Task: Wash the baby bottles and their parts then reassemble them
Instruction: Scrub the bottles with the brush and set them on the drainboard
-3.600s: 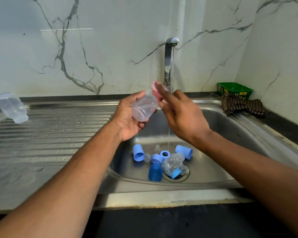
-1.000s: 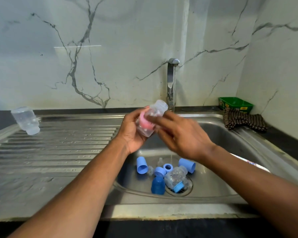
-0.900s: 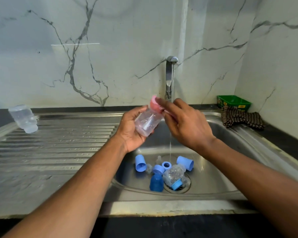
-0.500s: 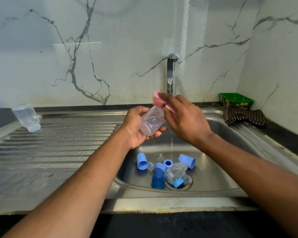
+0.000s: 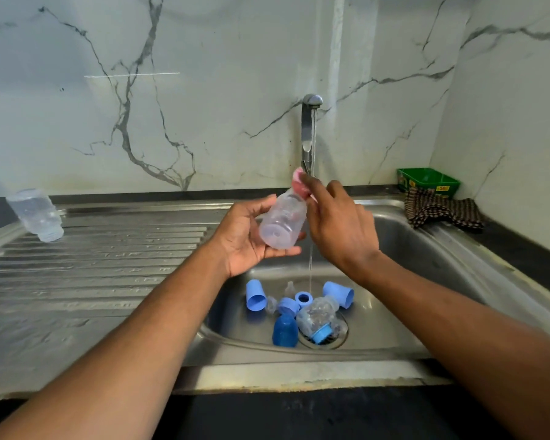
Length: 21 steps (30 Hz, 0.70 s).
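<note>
Clear bottle (image 5: 282, 224) lies in left grip (image 5: 251, 236), right grip (image 5: 337, 223) at its neck.

Head view — forward-down, close over sink (image 5: 426, 344)

Soft, even daylight fills the scene, brightest on the marble wall (image 5: 204, 90), where a thin horizontal streak of glare shows at upper left. The steel drainboard (image 5: 92, 265) carries dull, broad reflections; the sink (image 5: 426, 265) basin is darker, with soft shadow under its near rim. The bottom edge falls nearly black. Wide-angle distortion bows the counter line and stretches both forearms toward the corners. Focus is fair at the centre; the bottle (image 5: 35, 214) at far left looks smeared.
</note>
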Motion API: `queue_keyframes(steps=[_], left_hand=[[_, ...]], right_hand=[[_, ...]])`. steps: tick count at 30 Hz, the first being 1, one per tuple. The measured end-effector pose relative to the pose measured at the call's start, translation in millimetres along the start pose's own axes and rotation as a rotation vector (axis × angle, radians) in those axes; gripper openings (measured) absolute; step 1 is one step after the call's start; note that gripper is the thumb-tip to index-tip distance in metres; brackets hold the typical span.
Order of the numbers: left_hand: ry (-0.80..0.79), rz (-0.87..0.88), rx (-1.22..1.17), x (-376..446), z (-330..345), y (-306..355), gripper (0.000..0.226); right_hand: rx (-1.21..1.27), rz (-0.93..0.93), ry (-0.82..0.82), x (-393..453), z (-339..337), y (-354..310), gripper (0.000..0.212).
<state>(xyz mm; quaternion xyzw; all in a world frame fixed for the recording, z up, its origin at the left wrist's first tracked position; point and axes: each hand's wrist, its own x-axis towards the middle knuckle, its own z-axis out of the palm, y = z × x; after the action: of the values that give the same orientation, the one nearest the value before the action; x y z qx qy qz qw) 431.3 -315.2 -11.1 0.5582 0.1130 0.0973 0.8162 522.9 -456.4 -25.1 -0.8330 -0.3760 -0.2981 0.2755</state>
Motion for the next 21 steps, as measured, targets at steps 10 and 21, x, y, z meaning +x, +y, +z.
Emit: queue_keyframes(steps=[10,21], left_hand=[[0.162,-0.014,-0.057,0,-12,7,0.033],[0.022,-0.004,0.000,2,-15,8,0.028]], right_hand=[[0.097,-0.446,-0.059,-13,1,-31,0.043],[0.085,-0.336,-0.096,-8,-5,-25,0.044]])
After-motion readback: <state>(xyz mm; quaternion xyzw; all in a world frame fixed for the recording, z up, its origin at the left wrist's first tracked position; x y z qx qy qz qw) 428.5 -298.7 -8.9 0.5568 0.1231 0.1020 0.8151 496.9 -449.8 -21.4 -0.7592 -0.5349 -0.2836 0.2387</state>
